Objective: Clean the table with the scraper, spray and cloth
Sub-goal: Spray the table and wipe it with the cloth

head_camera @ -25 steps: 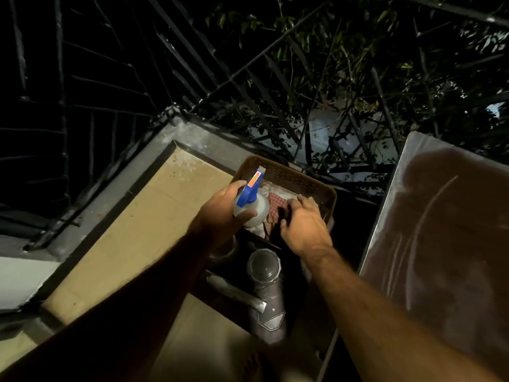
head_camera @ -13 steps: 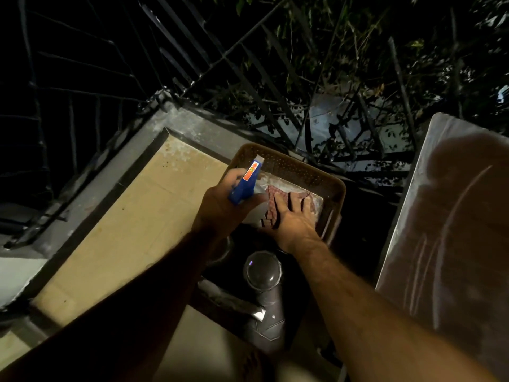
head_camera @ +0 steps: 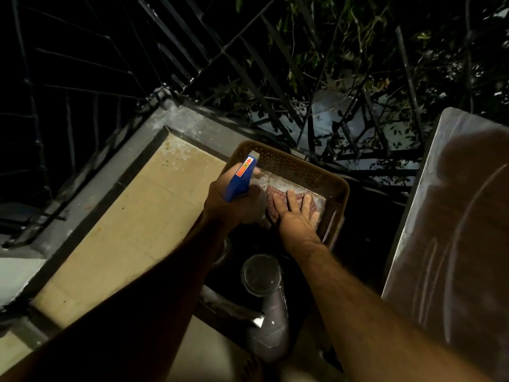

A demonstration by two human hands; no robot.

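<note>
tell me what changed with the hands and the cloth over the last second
The right hand went from curled fingers at the near edge of the checked cloth to lying flat on it, fingers straight, reaching further into the brown basket. The left hand kept its grip on the blue-topped spray bottle, which tilted a little more. The cloth stayed in the basket.

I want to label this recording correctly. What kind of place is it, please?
Probably an outdoor balcony or terrace at night: a metal railing runs along a concrete ledge, with leafy branches in darkness beyond it.
</note>
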